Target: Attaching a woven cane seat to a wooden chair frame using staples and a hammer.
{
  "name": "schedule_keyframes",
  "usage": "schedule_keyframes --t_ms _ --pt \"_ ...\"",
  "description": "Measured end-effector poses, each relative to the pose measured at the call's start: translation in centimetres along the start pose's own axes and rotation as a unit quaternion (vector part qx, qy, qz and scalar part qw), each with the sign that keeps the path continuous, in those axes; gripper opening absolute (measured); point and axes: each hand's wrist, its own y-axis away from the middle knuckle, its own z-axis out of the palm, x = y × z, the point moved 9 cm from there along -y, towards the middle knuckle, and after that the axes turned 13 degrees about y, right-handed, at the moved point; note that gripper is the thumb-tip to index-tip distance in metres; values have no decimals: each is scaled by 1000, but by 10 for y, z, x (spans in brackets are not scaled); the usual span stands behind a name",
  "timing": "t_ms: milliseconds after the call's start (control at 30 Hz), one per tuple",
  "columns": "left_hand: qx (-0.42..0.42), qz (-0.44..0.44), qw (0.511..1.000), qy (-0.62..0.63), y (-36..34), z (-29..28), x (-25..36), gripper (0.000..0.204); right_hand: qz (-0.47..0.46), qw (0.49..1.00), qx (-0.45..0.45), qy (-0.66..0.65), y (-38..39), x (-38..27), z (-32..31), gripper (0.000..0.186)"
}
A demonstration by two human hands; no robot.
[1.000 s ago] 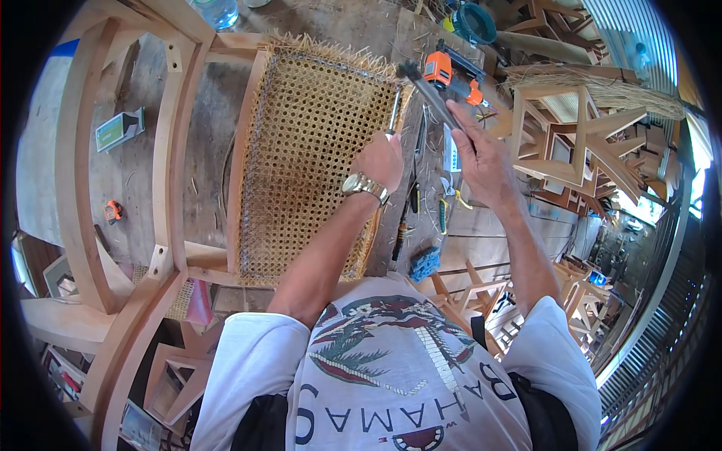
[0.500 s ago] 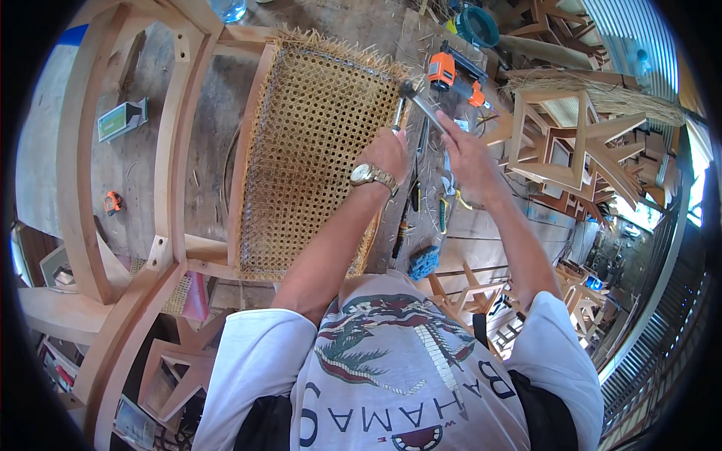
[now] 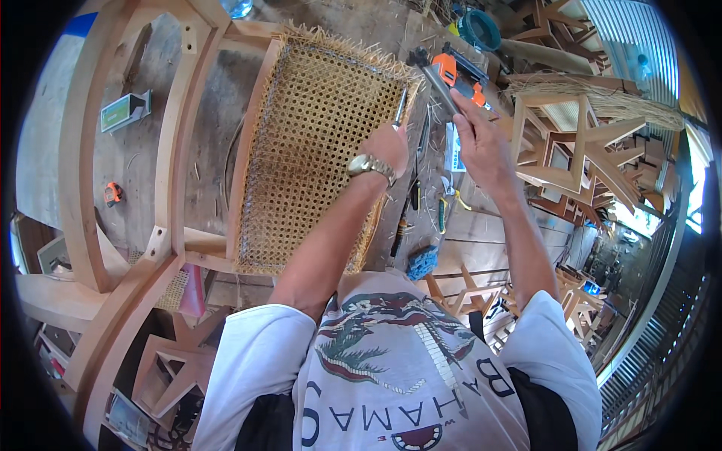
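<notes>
A woven cane panel [image 3: 323, 150] with frayed ends lies over a wooden chair frame [image 3: 171, 143]. My left hand [image 3: 385, 150], wearing a wristwatch, is closed around a slim metal tool that looks like a chisel [image 3: 401, 107]. Its shaft points to the panel's far right edge; whether the tip touches is hard to tell. Gripped in my right hand [image 3: 483, 154] is a hammer [image 3: 442, 89], raised just right of that edge, apart from the chisel. The hammer's head is partly blurred.
An orange nail gun [image 3: 445, 69] lies beyond the hammer, near a teal bucket [image 3: 478, 30]. Pliers [image 3: 442, 214] and a blue brush-like object [image 3: 423, 261] lie right of the panel. A tape measure [image 3: 113, 194] sits at left; wooden frames [image 3: 553, 143] are piled at right.
My right hand has swung the hammer away from the chisel, to the right and farther off. The left hand stays at the panel's edge with the chisel, nearly still.
</notes>
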Motion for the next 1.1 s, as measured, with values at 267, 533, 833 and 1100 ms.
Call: schedule_keyframes --t_ms 267,533,833,1100 --pt "24 -13 1000 -8 6 5 -6 47 -64 996 58 22 17 -3 7 37" --pt "16 8 1000 2 2 5 -9 50 -48 998 44 22 17 -1 23 37" --pt "-36 -25 999 18 6 3 -9 50 73 996 -35 24 15 6 2 34" --pt "-19 1 1000 7 9 4 -7 49 -26 998 -3 53 25 17 24 38"
